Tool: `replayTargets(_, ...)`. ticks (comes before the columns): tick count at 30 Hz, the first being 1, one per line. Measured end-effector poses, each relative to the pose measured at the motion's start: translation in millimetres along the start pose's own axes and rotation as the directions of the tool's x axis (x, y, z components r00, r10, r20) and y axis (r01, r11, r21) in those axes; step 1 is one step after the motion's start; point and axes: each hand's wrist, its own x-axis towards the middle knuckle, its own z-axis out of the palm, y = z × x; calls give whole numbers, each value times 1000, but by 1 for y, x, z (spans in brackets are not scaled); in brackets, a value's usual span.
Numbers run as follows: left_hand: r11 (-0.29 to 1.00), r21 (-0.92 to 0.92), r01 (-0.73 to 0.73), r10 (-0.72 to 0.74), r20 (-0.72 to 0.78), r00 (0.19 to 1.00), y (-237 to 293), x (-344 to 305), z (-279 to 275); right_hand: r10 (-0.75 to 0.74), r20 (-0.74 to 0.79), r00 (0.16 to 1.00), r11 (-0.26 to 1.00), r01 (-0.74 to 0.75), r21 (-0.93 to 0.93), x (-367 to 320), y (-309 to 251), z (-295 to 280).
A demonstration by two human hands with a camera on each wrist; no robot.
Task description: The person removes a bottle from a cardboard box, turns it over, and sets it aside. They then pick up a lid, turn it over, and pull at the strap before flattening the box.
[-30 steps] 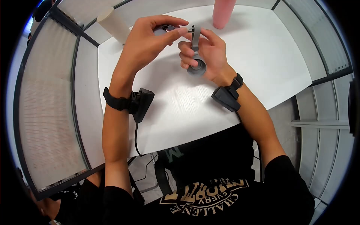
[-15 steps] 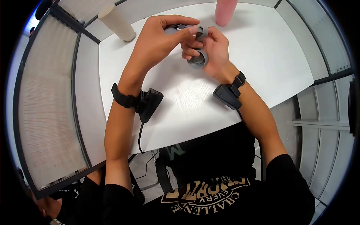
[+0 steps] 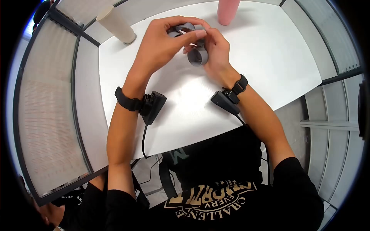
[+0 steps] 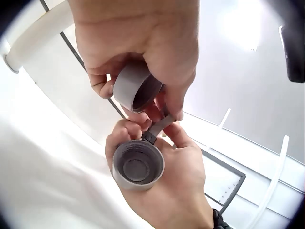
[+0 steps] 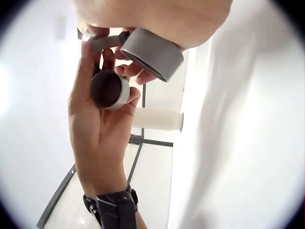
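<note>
My left hand (image 3: 158, 46) holds a grey bottle cap (image 4: 125, 86) in its curled fingers, with the hollow side showing in both wrist views. Against the palm of my right hand (image 3: 218, 52) lies a second grey bottle cap (image 3: 197, 57), gripped by the fingers, its inside turned toward the left wrist camera. A grey strap (image 4: 162, 125) runs from this cap, past a dark joint, up to my left thumb and fingertips, which pinch it. Both hands meet above the far part of the table, fingertips close together. Some right fingers are hidden behind the strap and caps.
A cream cylindrical bottle (image 3: 117, 26) stands at the back left of the white table (image 3: 269, 65). Further right along the back is a pink bottle (image 3: 228, 12). Low panels (image 3: 50, 104) border the table, and another person (image 3: 58, 213) is partly visible lower left.
The hands have drawn together, my left moving right toward the other. The right-hand cap has turned from lying below an upright strap to facing its opening toward me; the strap has tipped.
</note>
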Motion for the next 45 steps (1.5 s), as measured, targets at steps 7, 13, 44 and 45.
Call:
replayTargets(7, 997, 52, 51, -44, -116, 992, -4, 2, -10, -264, -54, 963, 934, 241, -263, 2, -1, 3)
replayTargets(13, 995, -63, 74, -82, -136, 987, -4, 3, -11, -296, -105, 949, 907, 245, -342, 2, 2, 2)
replayTargets(44, 985, 167, 38, -32, -37, 999, -18, 4, -22, -30, -33, 999, 993, 26, -119, 5, 0, -2)
replayTargets(45, 979, 196, 49, -43, -34, 998, -16, 4, -21, -24, -37, 999, 994, 19, -111, 6, 1, -2)
